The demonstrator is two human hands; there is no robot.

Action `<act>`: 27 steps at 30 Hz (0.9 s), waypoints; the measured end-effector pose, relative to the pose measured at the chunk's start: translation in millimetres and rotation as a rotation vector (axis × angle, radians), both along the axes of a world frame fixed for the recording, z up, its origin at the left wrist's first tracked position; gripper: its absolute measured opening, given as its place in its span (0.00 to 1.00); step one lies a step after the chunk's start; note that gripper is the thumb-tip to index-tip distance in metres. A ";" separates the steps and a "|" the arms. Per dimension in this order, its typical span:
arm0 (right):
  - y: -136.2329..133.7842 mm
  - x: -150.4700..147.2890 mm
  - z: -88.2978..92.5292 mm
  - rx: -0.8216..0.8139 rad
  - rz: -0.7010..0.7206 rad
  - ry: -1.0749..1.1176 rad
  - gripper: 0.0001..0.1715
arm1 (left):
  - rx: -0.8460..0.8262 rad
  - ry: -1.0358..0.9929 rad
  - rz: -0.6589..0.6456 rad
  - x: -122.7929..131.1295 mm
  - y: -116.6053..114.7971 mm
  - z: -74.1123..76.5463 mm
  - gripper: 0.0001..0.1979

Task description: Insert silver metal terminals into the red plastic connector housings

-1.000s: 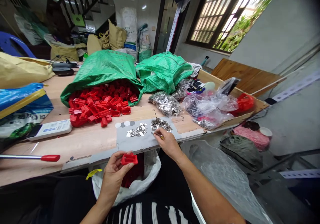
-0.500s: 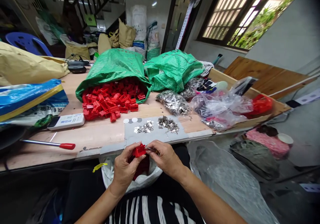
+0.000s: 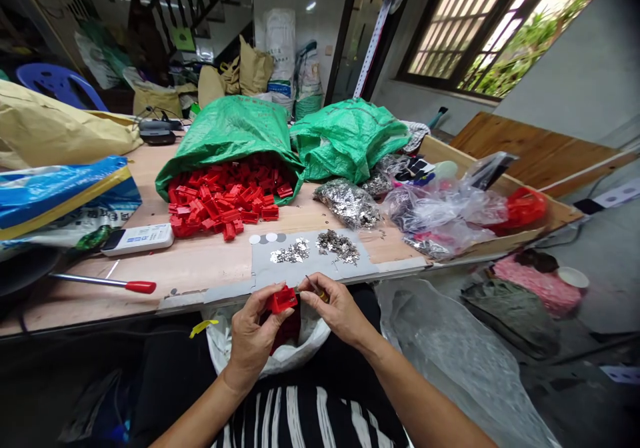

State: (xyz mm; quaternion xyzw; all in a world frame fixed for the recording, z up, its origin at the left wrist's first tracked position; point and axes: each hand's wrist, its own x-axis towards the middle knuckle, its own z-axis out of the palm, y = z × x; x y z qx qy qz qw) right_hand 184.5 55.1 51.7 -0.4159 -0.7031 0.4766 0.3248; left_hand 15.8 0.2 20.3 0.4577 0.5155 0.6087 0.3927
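Observation:
My left hand (image 3: 254, 334) is closed round a small red plastic part (image 3: 283, 298), held just below the table's front edge. My right hand (image 3: 337, 309) pinches a thin tool with a yellow grip (image 3: 319, 291), its tip close to the red part. Under both hands sits a white bag (image 3: 295, 345) with more red parts inside. On the grey board (image 3: 260, 272) in front lie two small heaps of shiny metal pieces (image 3: 337, 244). A pile of red parts (image 3: 220, 201) spills from a green sack (image 3: 227, 133) farther back.
A second green sack (image 3: 347, 138), clear bags of metal pieces (image 3: 347, 203) and a red bag (image 3: 523, 208) lie to the right. A white remote (image 3: 137, 239), a red-handled screwdriver (image 3: 103, 283), a blue bag (image 3: 60, 198) and a tan sack (image 3: 55, 131) lie left.
My right hand left the metal heap on the board and came back to the red part in my left hand. The view shifted slightly to the left.

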 end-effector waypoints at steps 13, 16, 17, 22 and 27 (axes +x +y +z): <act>0.8 -10.7 -21.5 -0.403 0.092 0.301 0.25 | 0.068 0.188 -0.074 -1.9 -2.6 -7.4 0.17; 1.2 -10.3 -24.4 -0.382 0.072 0.283 0.24 | 0.039 0.156 -0.075 -3.2 -0.8 -9.7 0.17; 2.7 -9.7 -24.5 -0.365 0.068 0.266 0.22 | 0.032 0.143 -0.069 -3.6 -0.5 -10.4 0.17; 27.3 3.0 -19.5 -0.003 -0.086 -0.114 0.06 | -0.031 0.029 -0.011 -4.9 -0.1 -14.2 0.17; 60.8 13.0 -20.1 0.298 -0.191 -0.538 0.06 | -0.105 -0.169 -0.024 -4.9 3.3 -14.1 0.17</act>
